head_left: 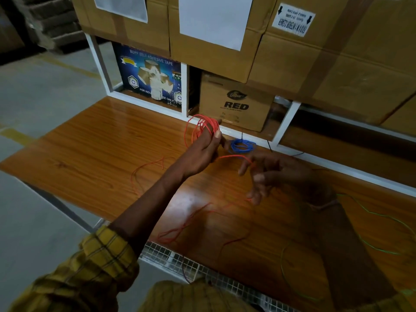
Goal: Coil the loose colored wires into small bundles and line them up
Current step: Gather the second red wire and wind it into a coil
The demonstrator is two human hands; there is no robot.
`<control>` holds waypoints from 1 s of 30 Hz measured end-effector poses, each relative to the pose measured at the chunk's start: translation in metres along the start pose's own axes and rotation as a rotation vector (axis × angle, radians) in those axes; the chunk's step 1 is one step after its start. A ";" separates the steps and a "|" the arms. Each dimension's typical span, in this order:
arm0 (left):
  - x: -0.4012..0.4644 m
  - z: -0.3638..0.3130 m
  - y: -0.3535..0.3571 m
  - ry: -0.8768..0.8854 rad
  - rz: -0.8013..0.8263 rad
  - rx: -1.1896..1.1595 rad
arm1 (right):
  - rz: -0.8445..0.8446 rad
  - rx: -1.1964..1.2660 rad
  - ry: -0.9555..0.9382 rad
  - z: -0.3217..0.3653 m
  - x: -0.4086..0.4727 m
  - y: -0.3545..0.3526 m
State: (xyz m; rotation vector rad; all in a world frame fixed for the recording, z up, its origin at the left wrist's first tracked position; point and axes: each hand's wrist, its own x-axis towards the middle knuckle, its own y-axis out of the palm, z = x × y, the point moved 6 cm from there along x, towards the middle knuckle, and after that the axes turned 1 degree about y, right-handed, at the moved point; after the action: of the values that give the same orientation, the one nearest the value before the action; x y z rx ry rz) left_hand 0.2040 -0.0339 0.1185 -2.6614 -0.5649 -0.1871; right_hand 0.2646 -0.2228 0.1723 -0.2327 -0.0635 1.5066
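Right now your left hand (202,152) grips a half-wound coil of red wire (203,127) raised above the wooden table (94,140), just left of the finished blue bundle (242,146) lying at the table's back edge. Your right hand (270,174), nearer you than that bundle, pinches the red strand with its other fingers loosely spread, while a green wire (382,218) lies slack to its right.

Right hand (273,174) motion-blurred, its grip on the red wire (203,127) unclear.
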 end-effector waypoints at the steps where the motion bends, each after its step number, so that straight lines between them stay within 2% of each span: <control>1: -0.003 -0.001 0.001 -0.028 0.044 0.006 | -0.009 0.027 0.006 0.000 0.000 -0.006; 3: -0.009 -0.006 0.002 -0.091 0.147 -0.036 | -0.095 -0.046 0.002 0.000 0.003 -0.023; 8: -0.024 -0.016 0.012 -0.134 0.523 -0.285 | -0.500 -0.388 -0.024 0.000 0.011 -0.062; 11: -0.033 -0.022 0.020 -0.211 0.723 -0.564 | -0.570 -0.572 -0.072 -0.003 0.023 -0.061; 13: -0.035 -0.031 0.020 -0.189 0.781 -0.704 | -0.595 -0.671 -0.117 -0.009 0.032 -0.058; 16: -0.033 -0.045 0.016 -0.113 0.766 -0.953 | -0.616 -0.770 -0.140 -0.033 0.043 -0.052; 21: -0.021 -0.055 0.011 -0.048 0.619 -1.238 | -0.699 -0.804 -0.167 -0.064 0.054 -0.028; 27: -0.007 -0.054 0.005 -0.026 0.488 -1.374 | -0.838 -0.873 -0.124 -0.087 0.053 -0.025; 30: -0.006 -0.049 0.005 -0.038 0.469 -1.387 | -0.965 -0.753 -0.124 -0.089 0.046 -0.033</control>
State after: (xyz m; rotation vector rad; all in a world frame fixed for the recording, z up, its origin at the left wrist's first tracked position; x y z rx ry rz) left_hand 0.1985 -0.0604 0.1604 -3.9982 0.4186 -0.5318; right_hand 0.3162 -0.1887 0.0873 -0.6063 -0.7434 0.4740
